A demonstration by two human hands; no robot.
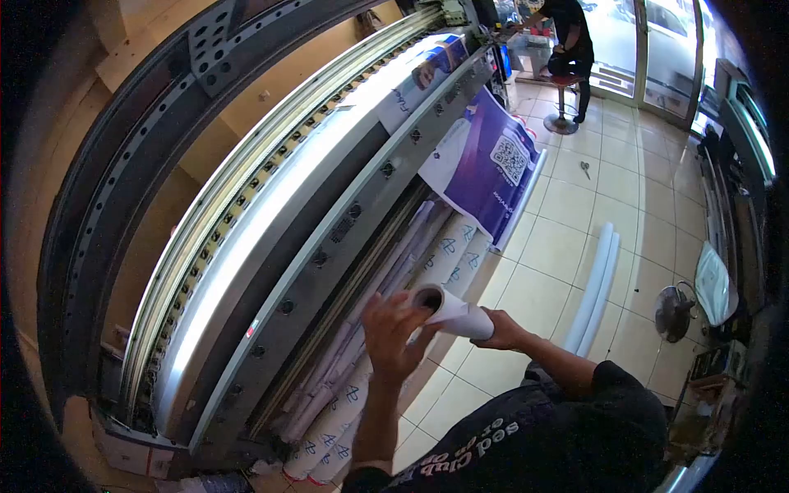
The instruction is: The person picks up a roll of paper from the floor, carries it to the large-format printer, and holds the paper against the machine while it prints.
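Note:
A short white roll of sheet material (464, 316) with a dark hollow core is held up in front of my body, its open end facing me. My right hand (503, 329) is wrapped around its right end. At the core end, my left hand (396, 335) is curled against the roll, thumb below the opening and fingers at its left edge. A wide-format printer (329, 238) stretches along my left side. From it hangs a purple printed banner (493, 160) with a QR code. Below the roll, several long rolls (448, 251) with blue marks lie along the machine.
Two white tubes (598, 283) lie on the tiled floor (538, 279). Scissors (585, 169) lie farther off. A person in dark clothes (573, 41) sits on a stool (561, 123) at the back. A round metal stool (674, 312) and a shelf (711, 374) are on the right.

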